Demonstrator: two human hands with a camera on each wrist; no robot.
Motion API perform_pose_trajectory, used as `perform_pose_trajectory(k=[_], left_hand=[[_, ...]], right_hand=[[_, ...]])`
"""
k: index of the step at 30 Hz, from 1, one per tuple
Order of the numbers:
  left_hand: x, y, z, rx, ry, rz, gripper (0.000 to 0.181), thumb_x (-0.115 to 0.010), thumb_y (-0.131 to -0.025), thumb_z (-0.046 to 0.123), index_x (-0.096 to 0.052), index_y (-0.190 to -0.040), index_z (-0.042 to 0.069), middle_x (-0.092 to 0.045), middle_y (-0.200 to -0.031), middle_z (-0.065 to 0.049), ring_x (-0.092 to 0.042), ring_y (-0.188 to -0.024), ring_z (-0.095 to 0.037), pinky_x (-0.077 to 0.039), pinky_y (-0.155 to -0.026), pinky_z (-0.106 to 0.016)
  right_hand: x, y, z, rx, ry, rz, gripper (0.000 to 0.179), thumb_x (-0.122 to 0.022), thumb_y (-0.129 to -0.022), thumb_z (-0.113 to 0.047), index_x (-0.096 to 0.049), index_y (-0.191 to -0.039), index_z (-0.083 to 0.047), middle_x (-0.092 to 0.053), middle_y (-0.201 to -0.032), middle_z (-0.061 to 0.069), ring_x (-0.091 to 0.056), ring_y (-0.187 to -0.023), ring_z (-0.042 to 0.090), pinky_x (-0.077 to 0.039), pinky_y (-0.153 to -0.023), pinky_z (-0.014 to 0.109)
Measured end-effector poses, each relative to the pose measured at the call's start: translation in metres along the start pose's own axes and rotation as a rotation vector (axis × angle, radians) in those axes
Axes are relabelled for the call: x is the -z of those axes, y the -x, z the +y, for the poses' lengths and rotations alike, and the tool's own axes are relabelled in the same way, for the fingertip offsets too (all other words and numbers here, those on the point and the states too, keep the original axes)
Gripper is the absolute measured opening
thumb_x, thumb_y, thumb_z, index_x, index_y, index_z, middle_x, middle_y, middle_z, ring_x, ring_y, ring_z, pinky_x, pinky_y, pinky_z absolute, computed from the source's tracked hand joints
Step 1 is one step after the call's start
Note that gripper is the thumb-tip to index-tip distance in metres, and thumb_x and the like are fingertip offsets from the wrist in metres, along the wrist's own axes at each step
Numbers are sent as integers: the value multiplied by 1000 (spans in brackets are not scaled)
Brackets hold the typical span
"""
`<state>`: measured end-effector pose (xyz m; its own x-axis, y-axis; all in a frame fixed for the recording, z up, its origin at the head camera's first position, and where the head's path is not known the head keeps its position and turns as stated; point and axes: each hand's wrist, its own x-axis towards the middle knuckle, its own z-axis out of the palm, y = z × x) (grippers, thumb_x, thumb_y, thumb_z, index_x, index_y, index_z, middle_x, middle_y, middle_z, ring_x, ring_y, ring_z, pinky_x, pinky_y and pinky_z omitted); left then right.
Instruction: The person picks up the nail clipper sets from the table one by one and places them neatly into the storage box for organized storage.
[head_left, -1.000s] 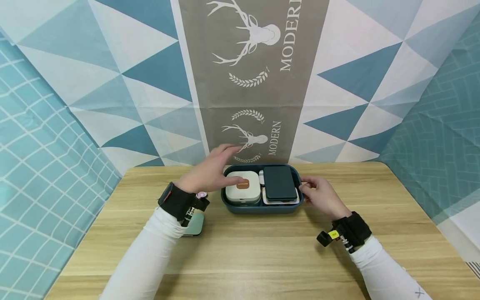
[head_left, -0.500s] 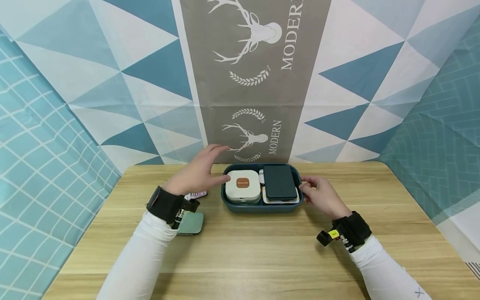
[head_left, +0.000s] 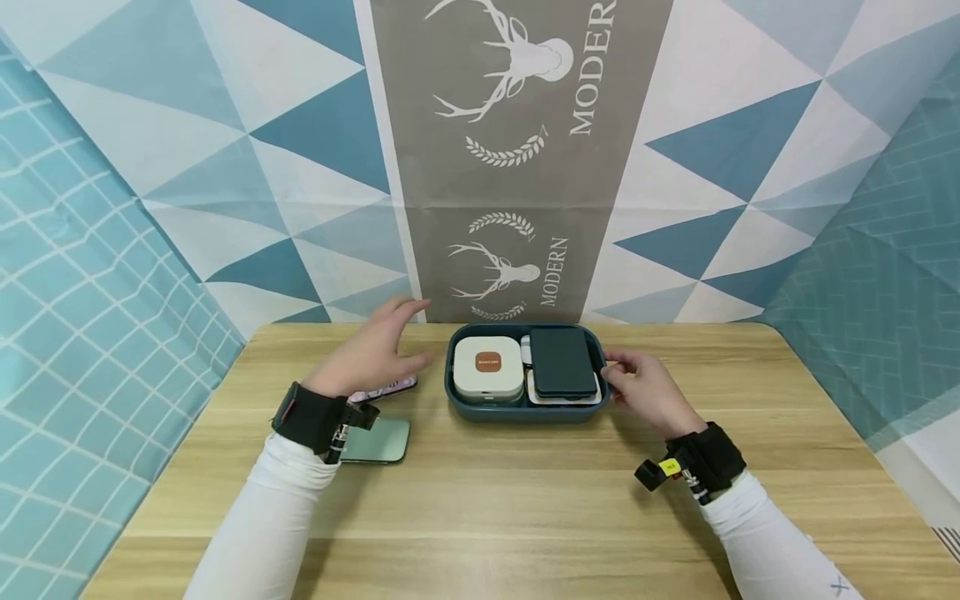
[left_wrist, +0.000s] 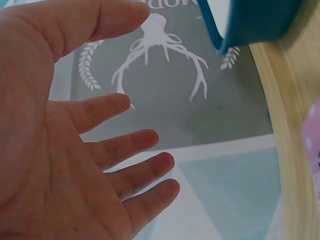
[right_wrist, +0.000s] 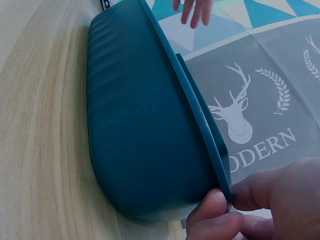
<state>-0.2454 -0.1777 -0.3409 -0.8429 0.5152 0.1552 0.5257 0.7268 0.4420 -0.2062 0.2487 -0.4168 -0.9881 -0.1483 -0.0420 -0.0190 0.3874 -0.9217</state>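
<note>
A dark teal storage bin (head_left: 517,414) stands at the back of the table. In its left part sits a cream case (head_left: 487,379) with an orange label reading MANICURE. On the right, a dark flat box (head_left: 562,362) lies over a white flat item (head_left: 538,398). A small white object (head_left: 526,351) shows between them. My right hand (head_left: 648,396) pinches the bin's right rim between thumb and fingers, plain in the right wrist view (right_wrist: 260,210). Left of the bin, my left hand (head_left: 367,354) hovers with spread fingers and holds nothing; its palm shows in the left wrist view.
A pale green, phone-like flat object (head_left: 382,442) lies on the wooden table (head_left: 480,517) near my left wrist. Behind it is a pink patterned item (head_left: 393,388), partly covered by the hand. A patterned cloth wall (head_left: 525,167) rises behind the table's back edge.
My left hand has drawn back leftward from above the cream case, uncovering its label, the green object and part of the pink item. My right hand stays at the bin's rim.
</note>
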Motion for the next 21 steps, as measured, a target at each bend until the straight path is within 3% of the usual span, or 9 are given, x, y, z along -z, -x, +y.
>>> perform_pose_trajectory(k=[8, 21], left_hand=[[0, 7, -15, 50, 20, -17, 81, -74, -97, 24, -33, -165, 4, -37, -160, -21, -38, -146, -41, -40, -115, -59], [-9, 18, -40, 117, -58, -71, 77, -77, -95, 22, -42, -158, -4, -44, -153, -29, -39, -143, -50, -39, -115, -63]], right_hand=[[0, -2, -2, 5, 15, 10, 46, -52, -111, -9, -47, -154, 7, -60, -98, 19, -58, -79, 34, -49, -64, 33], [-1, -2, -1, -18, 16, 0, 48, -52, -111, -11, -46, -155, 6, -59, -103, 20, -58, -80, 27, -54, -69, 36]])
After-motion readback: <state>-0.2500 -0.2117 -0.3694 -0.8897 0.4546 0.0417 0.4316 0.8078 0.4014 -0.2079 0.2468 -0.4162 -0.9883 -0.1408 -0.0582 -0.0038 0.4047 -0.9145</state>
